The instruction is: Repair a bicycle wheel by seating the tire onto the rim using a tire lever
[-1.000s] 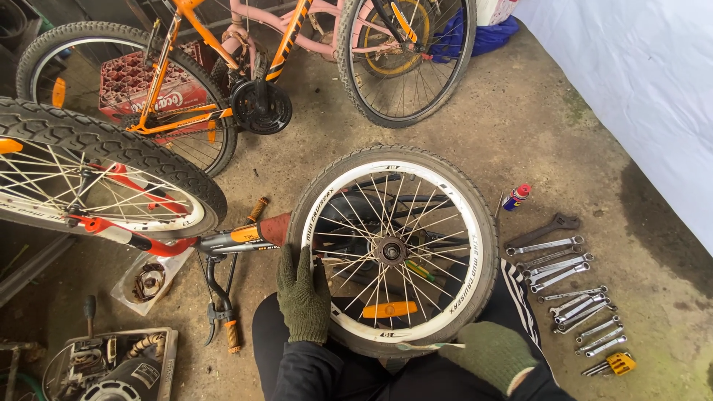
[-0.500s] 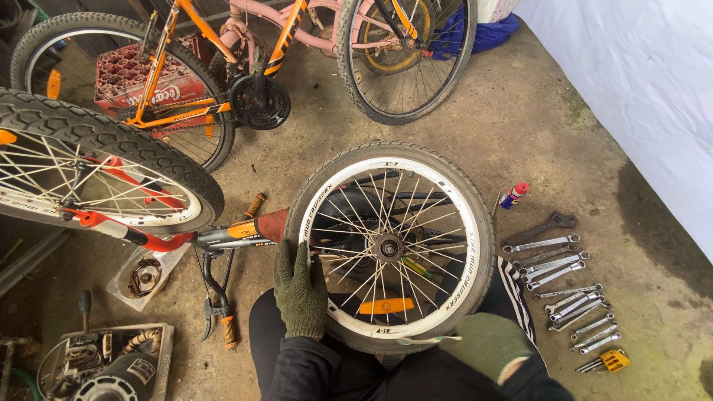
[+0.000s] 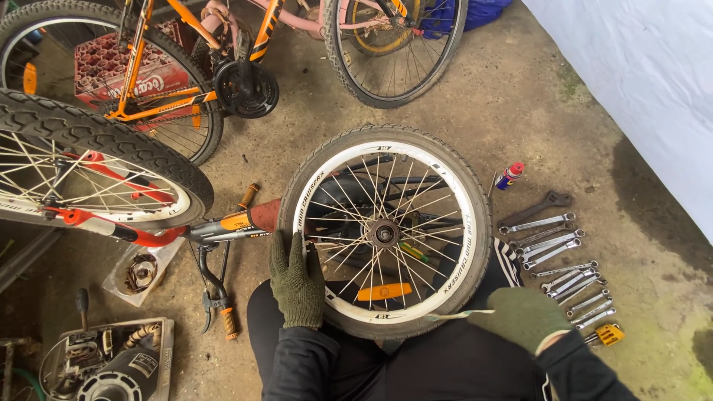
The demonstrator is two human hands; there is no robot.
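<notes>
A small bicycle wheel with a grey tyre, white rim and silver spokes lies flat over my lap. My left hand, in a dark green knit glove, rests flat on the wheel's left side, fingers spread over tyre and rim. At the wheel's near right edge my right hand, also gloved, is closed on a thin pale lever whose tip points left along the tyre. An orange reflector sits in the spokes near me.
A row of several spanners and a small spray can lie on the concrete at right. An orange bicycle, another big wheel, pliers and a tray of parts crowd the left.
My right hand has shifted slightly right along the wheel's near edge with the lever. The left hand and wheel stay put.
</notes>
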